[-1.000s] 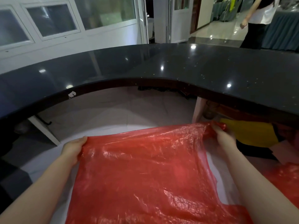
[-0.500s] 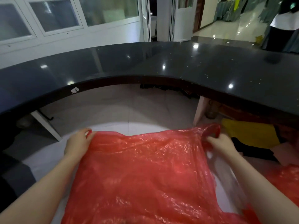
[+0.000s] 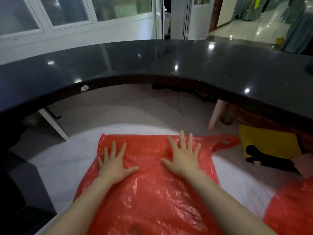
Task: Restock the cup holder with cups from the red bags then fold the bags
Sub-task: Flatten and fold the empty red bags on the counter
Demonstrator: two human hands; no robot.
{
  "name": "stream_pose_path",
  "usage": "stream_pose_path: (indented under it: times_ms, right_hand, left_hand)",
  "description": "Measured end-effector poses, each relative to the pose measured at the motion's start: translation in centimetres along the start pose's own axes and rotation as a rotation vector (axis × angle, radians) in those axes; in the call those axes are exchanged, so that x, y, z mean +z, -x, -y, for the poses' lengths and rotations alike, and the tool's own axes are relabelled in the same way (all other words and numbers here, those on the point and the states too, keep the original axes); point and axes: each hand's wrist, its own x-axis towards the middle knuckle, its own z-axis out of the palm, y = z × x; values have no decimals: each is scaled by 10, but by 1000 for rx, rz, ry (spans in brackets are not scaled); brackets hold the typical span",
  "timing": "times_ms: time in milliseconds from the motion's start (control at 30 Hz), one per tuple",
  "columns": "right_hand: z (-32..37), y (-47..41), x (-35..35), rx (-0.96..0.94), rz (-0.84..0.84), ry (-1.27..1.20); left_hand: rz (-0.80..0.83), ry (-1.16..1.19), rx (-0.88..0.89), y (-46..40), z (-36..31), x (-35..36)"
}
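A red plastic bag lies spread flat on the white work surface in front of me. My left hand presses on its far left part with fingers spread straight. My right hand presses flat on its far right part, fingers also splayed. One handle loop of the bag sticks out to the right past my right hand. A second red bag lies at the lower right edge. No cups or cup holder are in view.
A curved black glossy counter arcs above and beyond the work surface. Under it at right sit a yellow and black item and a pinkish panel. A white bracket leg stands at left.
Both hands let go of the bag's top corners and now press flat on it. The bag has come down from being held up and lies spread on the surface.
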Motion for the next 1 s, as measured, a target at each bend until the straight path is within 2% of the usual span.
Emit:
stream_pose_path:
  times_ms: [67, 333, 433, 567, 667, 767, 900, 1000]
  right_hand:
    - [-16, 2, 18, 59, 65, 51]
    - [-46, -6, 22, 49, 32, 86]
    - [-54, -10, 20, 48, 7, 92]
    - [-64, -10, 5, 92, -53, 66]
    - [-49, 2, -12, -9, -183, 252]
    - [-25, 37, -22, -123, -263, 175]
    - [-17, 102, -11, -116, -17, 115]
    - [-31, 135, 11, -16, 134, 152]
  left_hand:
    - [-48, -20, 1, 0, 12, 3]
    - [-45, 19, 15, -1, 40, 7]
    - [-111, 65, 26, 5, 35, 6]
    - [-220, 99, 125, 23, 32, -1]
    - [-213, 168, 153, 44, 22, -7]
    - [-131, 175, 196, 71, 9, -4]
    - [-18, 29, 166, 101, 5, 23]
    - [-46, -23, 146, 106, 16, 38]
